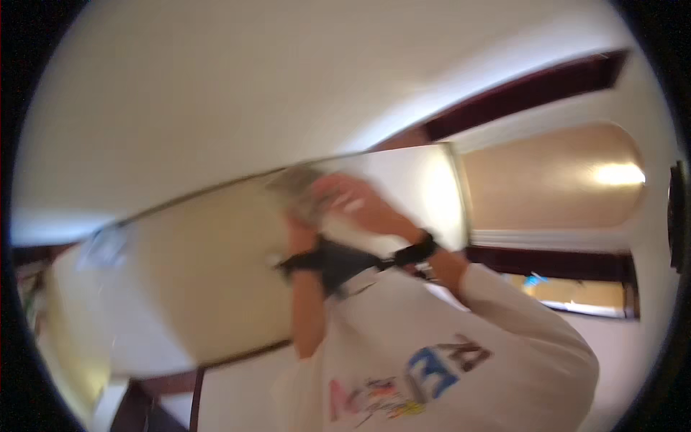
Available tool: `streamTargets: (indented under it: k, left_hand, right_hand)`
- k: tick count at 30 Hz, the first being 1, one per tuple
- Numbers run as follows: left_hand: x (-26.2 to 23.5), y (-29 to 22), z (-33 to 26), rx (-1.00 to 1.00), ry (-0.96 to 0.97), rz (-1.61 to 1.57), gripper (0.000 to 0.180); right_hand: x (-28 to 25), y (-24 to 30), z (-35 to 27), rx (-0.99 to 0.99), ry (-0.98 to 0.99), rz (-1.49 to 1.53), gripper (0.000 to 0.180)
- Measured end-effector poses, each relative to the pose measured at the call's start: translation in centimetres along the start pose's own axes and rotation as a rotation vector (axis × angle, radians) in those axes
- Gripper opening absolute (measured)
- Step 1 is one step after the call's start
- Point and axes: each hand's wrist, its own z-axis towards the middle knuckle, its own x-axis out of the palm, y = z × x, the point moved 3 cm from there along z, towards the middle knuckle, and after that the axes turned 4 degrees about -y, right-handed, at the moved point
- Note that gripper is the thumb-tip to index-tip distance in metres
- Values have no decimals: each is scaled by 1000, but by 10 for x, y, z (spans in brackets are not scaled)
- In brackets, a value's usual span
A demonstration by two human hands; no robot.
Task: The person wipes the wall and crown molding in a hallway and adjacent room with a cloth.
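Raising both hands, right hand (360, 205) and left hand (299, 194), against a blurred grey-white object (295, 183). Touching it beside the mirror (216, 288). Cannot tell how tightly fingers close.

Mirror (216, 288) close ahead, blurred.

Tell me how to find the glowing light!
Look to the right side for the big peach arched alcove above the dark wooden trim. The light sits high inside it, toward the right; it is the only bright yellowish glow there.
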Motion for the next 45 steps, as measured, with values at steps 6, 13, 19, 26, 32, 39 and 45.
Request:
streamTargets:
  k: [6, 13, 19, 26, 32, 39, 45]
  left_hand:
    - [70, 32, 47, 124, 246, -275, 63]
    - [28, -13, -63, 618, 5, -261, 68]
    - [-25, 14, -127, 864, -78, -353, 70]
    - [-128, 95, -179, 1259, -126, -461, 71]
    - [-190, 221, -194, 1476, -371, -788, 75]
    - [-203, 444, -165, 1944, -466, -1019, 75]
    - [-126, 635, -104, 2177, -637, -988, 75]
  right_hand:
    - [-138, -98, -6, 221, -349, -113, 30]
    - [-61, -71, -11, 116, 76, 64, 27]
    - [-5, -46, -2, -105, 361, 13, 28]
    - [73, -45, -16, -393, 942, -130, 26]
    - [157, -35, -86, -544, 1346, -199, 44]
    - [174, -23, -312, -1046, 1783, -200, 60]
    - [124, -14, -443, -1403, 1563, 101, 66]
